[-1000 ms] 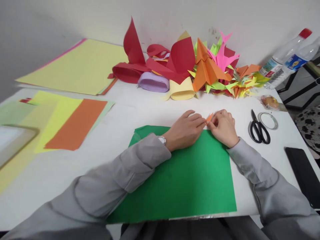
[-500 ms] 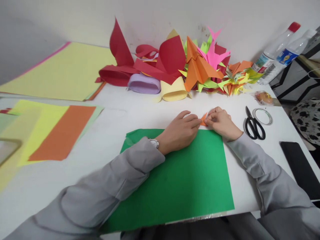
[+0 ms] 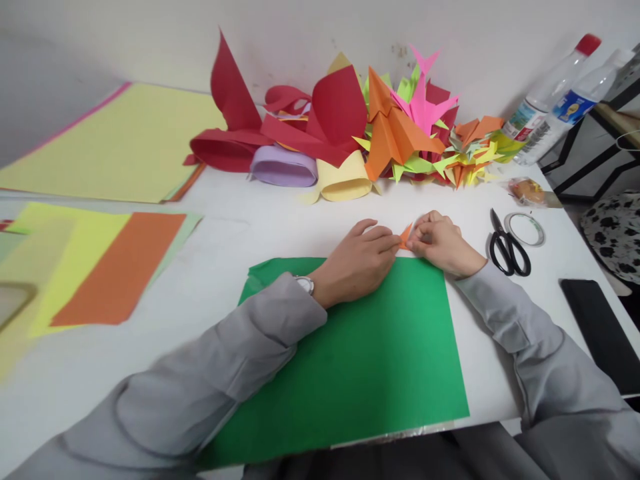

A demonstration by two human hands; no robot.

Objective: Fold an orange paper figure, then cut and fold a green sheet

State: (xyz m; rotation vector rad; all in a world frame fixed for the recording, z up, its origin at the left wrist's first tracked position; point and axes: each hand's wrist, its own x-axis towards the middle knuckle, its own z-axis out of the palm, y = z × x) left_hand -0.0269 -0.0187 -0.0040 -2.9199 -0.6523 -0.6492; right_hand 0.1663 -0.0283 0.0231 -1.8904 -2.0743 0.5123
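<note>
Between my hands is a small folded piece of orange paper [image 3: 405, 236], its pointed tip sticking up; most of it is covered by fingers. My left hand [image 3: 357, 263], with a watch at the wrist, is closed on its left side with the fingertips. From the right, my right hand [image 3: 443, 245] pinches the same paper between thumb and fingers. Both hands are at the far edge of a green sheet [image 3: 360, 360] that lies on the white table [image 3: 190, 387].
Scissors [image 3: 509, 250], a tape roll [image 3: 525, 229] and a black phone [image 3: 600, 333] lie to the right. Folded paper figures [image 3: 397, 133] line the wall, beside two plastic bottles [image 3: 545, 100]. At left are an orange sheet [image 3: 120, 270] and a large yellow sheet [image 3: 130, 143].
Both hands keep hold of the orange paper, whose tip stands slightly more upright. The view has shifted a little; the objects on the table stay where they were.
</note>
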